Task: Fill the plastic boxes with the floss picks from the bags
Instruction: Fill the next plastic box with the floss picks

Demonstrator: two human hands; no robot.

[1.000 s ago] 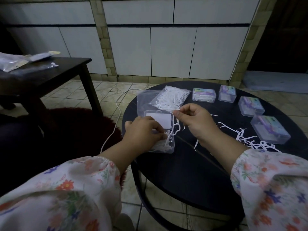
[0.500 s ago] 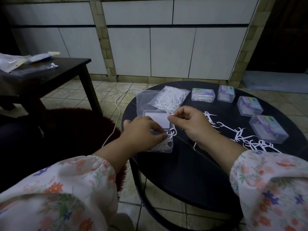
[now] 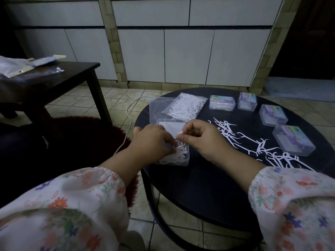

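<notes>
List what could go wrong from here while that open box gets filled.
1. The open box sits near the round table's left edge; a push from the left hand might slide it off.
2. The right hand's grip on one floss pick is a fingertip pinch, so it could drop.
3. The loose picks lie near the right sleeve, which may sweep them away.

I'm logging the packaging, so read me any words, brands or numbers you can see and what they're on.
No text can be read.
Closed plastic boxes: coloured labels inside, print too blurred.
Open box: white label in the lid, apparently blank.
Packets on the side table: too blurred.
</notes>
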